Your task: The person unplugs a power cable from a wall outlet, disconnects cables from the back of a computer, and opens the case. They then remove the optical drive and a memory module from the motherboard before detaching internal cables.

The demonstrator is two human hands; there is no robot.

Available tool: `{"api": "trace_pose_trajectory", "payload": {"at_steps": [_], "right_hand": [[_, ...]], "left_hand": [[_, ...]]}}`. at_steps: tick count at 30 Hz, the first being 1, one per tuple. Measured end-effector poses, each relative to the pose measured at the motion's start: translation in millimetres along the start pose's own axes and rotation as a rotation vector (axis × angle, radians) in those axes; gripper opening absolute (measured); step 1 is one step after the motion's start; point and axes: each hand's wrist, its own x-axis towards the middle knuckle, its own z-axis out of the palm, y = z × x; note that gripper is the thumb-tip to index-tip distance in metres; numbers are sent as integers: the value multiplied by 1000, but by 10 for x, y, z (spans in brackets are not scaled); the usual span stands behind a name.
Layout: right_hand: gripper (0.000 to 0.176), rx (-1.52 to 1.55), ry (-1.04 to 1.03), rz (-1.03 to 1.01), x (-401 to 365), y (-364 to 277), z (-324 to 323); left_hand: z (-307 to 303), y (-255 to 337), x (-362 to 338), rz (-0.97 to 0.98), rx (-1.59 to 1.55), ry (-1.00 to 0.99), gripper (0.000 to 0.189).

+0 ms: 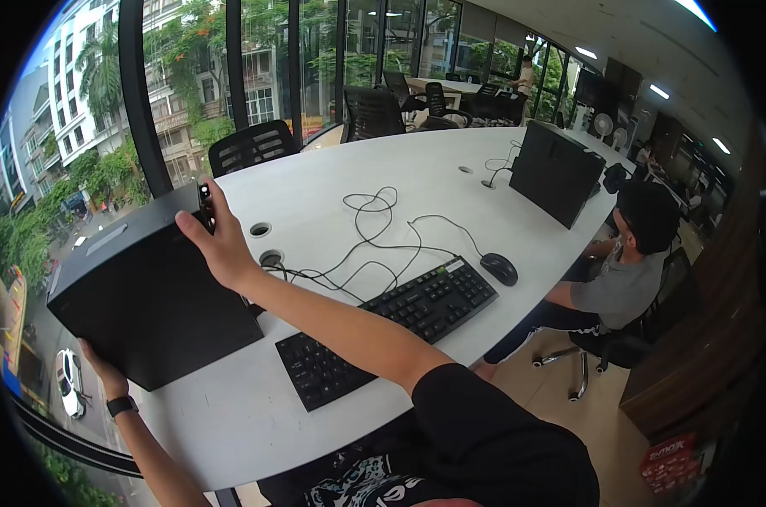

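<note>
A black desktop computer case (159, 296) stands at the left end of the white desk, slightly tilted in view. My right hand (218, 241) grips its upper right edge, with the thumb on the near side and the fingers around the front panel. My left hand (103, 369), with a dark band on the wrist, holds its lower left edge; most of those fingers are hidden behind the case. Under my right forearm lies a black keyboard (450, 300), partly covered by it. Right of the keyboard sits a black mouse (499, 269).
Loose black cables (374, 241) run across the white desk (315, 182) to a cable hole (271, 258). Another computer case (560, 173) stands at the far right end. A seated person (628, 270) is beside the desk. Windows line the left side.
</note>
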Motion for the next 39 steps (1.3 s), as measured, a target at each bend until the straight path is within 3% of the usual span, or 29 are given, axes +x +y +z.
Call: {"api": "trace_pose_trajectory", "payload": {"at_steps": [2, 3, 9, 11, 15, 19, 23, 30, 37, 39], "right_hand": [[101, 49, -19, -27, 183, 12, -38], [101, 88, 15, -2, -125, 30, 87], [94, -4, -54, -26, 22, 57, -81], [92, -62, -10, -56, 4, 55, -59], [88, -152, 122, 5, -158, -55, 32], [79, -243, 237, 84, -368, -127, 154], [68, -343, 362, 26, -447, -71, 263], [65, -483, 526, -85, -243, 198, 405], [66, -436, 460, -91, -74, 352, 430], [65, -397, 269, 79, -114, 253, 340]], "left_hand": [[11, -98, 96, -17, 85, 121, 84], [-268, 114, -63, -25, 139, 103, 84], [-148, 141, -317, 153, 317, 96, 79], [109, 460, -600, 47, 228, 49, 80], [56, 434, -683, 90, 251, 51, 84], [195, 481, -773, 11, 161, 51, 87], [246, 593, -863, -88, 14, -39, 90], [122, 560, -917, 10, 125, 43, 85], [181, 725, -1143, 80, 292, -37, 82], [147, 676, -1163, 81, 296, -19, 83]]}}
